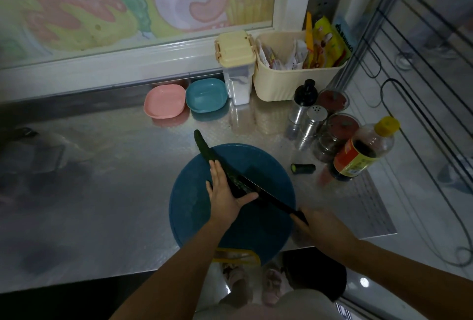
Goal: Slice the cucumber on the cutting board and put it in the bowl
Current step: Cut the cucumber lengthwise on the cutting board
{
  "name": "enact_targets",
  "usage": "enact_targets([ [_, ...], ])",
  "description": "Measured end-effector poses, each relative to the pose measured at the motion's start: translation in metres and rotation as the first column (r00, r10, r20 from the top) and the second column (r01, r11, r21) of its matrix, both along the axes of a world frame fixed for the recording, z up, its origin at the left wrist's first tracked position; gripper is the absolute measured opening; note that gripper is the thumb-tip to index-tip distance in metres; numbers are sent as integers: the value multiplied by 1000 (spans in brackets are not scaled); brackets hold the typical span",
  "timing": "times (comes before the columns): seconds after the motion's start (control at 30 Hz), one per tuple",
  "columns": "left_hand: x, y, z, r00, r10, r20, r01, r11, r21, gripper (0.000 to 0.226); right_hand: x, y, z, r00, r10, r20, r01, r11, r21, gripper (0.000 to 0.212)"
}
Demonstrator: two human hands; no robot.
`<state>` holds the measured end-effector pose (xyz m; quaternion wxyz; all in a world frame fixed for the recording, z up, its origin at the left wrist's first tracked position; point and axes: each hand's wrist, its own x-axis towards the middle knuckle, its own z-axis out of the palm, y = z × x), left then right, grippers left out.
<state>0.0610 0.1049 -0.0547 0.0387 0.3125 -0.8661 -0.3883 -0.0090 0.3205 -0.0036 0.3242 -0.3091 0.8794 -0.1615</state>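
A long dark green cucumber (204, 149) lies diagonally across the round blue cutting board (192, 207), its far tip hanging past the board's rim. My left hand (225, 191) rests flat on the cucumber with straight fingers and the thumb stretched toward the blade. My right hand (320, 225) grips the handle of a black knife (266, 195), whose blade lies along the cucumber's near end. A cut-off cucumber end (302, 168) sits on the counter to the right of the board. A pink bowl (164, 101) and a teal bowl (206, 95) stand at the back.
Right of the board stand a sauce bottle (363, 151), a metal shaker (311, 125), a black-capped dispenser (302, 104) and lidded jars (335, 135). A cream basket (289, 81) of packets and a lidded container (236, 69) stand by the wall. The steel counter's (102, 191) edge runs close behind the board.
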Motion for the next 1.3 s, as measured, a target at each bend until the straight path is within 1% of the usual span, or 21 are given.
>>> enact_targets([
  [0.2,1,-1,-2,1000,-7,-11,7,1000,-11,130,-2,-5,2,1000,11,11,-11,1000,-2,23],
  [0.33,1,-2,-4,1000,-14,0,14,1000,-10,131,-3,-9,1,1000,5,19,-6,1000,20,31],
  [0.43,1,-2,-4,1000,-18,-1,18,1000,-9,131,-2,-18,-3,1000,28,-9,-28,999,25,31],
  [0.53,1,-1,-4,1000,-13,7,13,1000,-4,133,1,-28,-9,997,65,-39,-63,996,64,25],
  [0.63,1,-1,-4,1000,-9,-1,9,1000,8,133,5,-31,-15,994,73,-86,-65,994,93,26],
  [0.73,2,-2,-5,1000,-9,-18,9,1000,14,132,10,-34,-22,995,23,-101,-17,998,59,27],
  [0.87,2,-2,-7,1000,-13,-24,13,1000,-2,132,11,-44,-33,990,31,-135,-20,997,76,26],
  [1.13,2,-4,-8,999,0,-38,1,1000,18,132,10,-46,-41,992,6,-127,5,996,92,33],
  [1.3,2,-5,-6,999,4,-49,-3,1000,30,131,17,-12,-38,996,-19,-88,30,991,129,32],
])
